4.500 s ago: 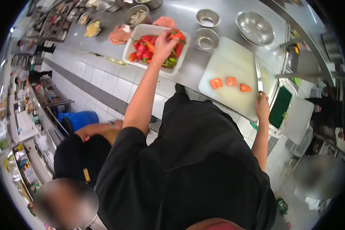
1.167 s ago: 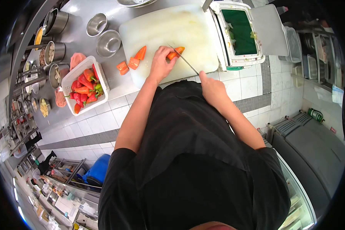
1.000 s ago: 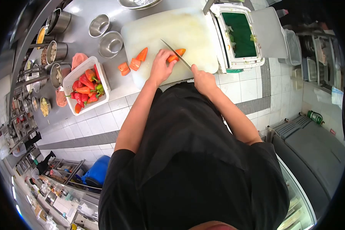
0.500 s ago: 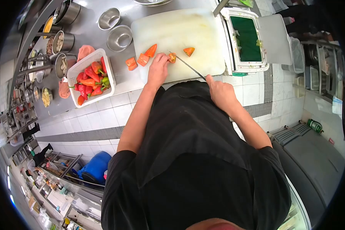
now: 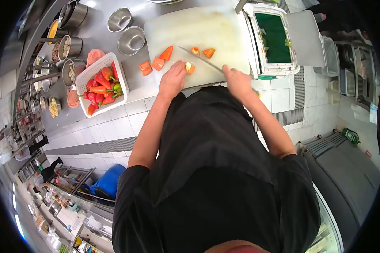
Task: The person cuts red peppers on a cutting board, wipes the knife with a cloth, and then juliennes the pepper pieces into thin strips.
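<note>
My left hand (image 5: pixel 173 79) rests at the near edge of the white cutting board (image 5: pixel 198 25), fingers closed on an orange-red pepper piece (image 5: pixel 190 68) whose pale inside shows. In my right hand (image 5: pixel 239 83) is a knife (image 5: pixel 207 62), its blade slanting up and left over the board beyond that piece. Just past the blade lies a small cut pepper end (image 5: pixel 195 50), with an orange pepper chunk (image 5: pixel 209 53) to its right. Left of the blade are a pointed pepper piece (image 5: pixel 166 53) and a squarish one (image 5: pixel 158 63). Another chunk (image 5: pixel 145 68) sits off the board's left edge.
A white basket (image 5: pixel 122 78) of whole red peppers (image 5: pixel 100 89) stands left on the steel counter (image 5: pixel 133 90). Two metal bowls (image 5: pixel 131 41) sit behind it. An open bin (image 5: pixel 291 63) with green inside adjoins the board's right. Several pots (image 5: pixel 74 49) line the far left.
The knife has come off the pepper and moved up and left. A cut end now lies apart beyond the blade, while my left hand keeps the other piece. My right hand has shifted slightly left and up.
</note>
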A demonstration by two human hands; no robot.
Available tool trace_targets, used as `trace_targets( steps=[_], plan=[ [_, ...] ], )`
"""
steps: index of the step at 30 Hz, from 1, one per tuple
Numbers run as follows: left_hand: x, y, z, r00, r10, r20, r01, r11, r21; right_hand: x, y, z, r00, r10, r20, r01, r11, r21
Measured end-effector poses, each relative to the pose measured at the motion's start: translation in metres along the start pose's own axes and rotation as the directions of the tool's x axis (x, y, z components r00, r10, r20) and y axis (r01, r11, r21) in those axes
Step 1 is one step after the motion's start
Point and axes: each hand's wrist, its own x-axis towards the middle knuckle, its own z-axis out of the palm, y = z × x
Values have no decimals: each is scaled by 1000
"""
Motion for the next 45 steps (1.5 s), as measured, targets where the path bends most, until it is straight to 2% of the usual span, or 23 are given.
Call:
trace_targets(
  steps=[2, 4, 5, 6, 8, 9, 10, 14, 16, 23, 26, 28, 32, 34, 35, 36, 38, 40, 41, 43, 45],
  plan=[
    [-7, 3, 2, 998, 47, 37, -48, 998, 36, -4, 3, -21, 998, 64, 9, -65, 997, 37],
    [-8, 12, 5, 995, -3, 102, -6, 997, 83, -17, -5, -64, 990, 112, 91, -134, 950, 281],
    [-7, 14, 7, 995, -2, 102, -7, 997, 82, -25, -7, -78, 979, 110, 169, -163, 925, 344],
    [-5, 16, 9, 997, -13, 79, 7, 997, 77, -32, -5, -76, 980, 112, 167, -164, 925, 342],
    [-1, 18, 11, 998, -31, 53, 27, 997, 73, -42, -1, -69, 983, 9, 185, -84, 912, 400],
    [1, 17, 11, 999, 6, 32, -8, 999, 53, -42, -2, -68, 955, 25, 295, -151, 898, 414],
    [3, 17, 12, 999, 44, 10, -44, 998, 33, -44, -1, -62, 955, 24, 297, -151, 898, 414],
    [3, 12, 17, 999, 36, 36, -38, 997, 61, -41, 4, -36, 970, 22, 243, -116, 917, 382],
    [1, 10, 18, 997, 58, 56, -64, 992, 108, -38, 2, -35, 969, 26, 248, -121, 920, 374],
    [8, 8, 15, 993, 65, 97, -74, 993, 94, -33, 2, -29, 974, 22, 225, -109, 917, 384],
    [8, 9, 14, 994, 11, 111, -15, 999, 41, -24, 0, -25, 967, 17, 255, -119, 913, 390],
    [7, 3, 15, 999, -7, 35, 9, 998, -64, -19, -2, -23, 961, 13, 275, -132, 900, 417],
    [3, -2, 19, 1000, -16, 21, 17, 998, -59, -25, 2, -10, 966, -16, 257, -99, 898, 428],
    [4, -4, 19, 999, -34, 19, 36, 993, -115, -32, 5, -13, 971, -31, 236, -74, 903, 423],
    [3, -5, 19, 999, -34, 17, 35, 993, -113, -36, 7, -15, 950, -49, 309, -91, 901, 423],
    [5, -2, 15, 997, -73, 26, 76, 989, -128, -40, 8, -17, 922, -65, 381, -111, 900, 422],
    [12, 4, 10, 993, -112, 35, 116, 983, -141, -46, 11, -17, 929, -75, 362, -102, 889, 447],
    [22, 14, 1, 933, -330, 140, 348, 928, -135, -50, 12, -14, 934, -88, 347, -94, 875, 476],
    [22, 13, 0, 933, -331, 142, 349, 928, -133, -50, 13, -14, 942, -87, 323, -88, 866, 492],
    [28, 4, 2, 849, -456, 268, 520, 810, -270, -46, 13, -19, 954, -83, 289, -78, 860, 505],
    [30, -12, 2, 858, -419, 297, 497, 825, -269, -45, 13, -24, 917, -79, 391, -112, 889, 443]
  ],
)
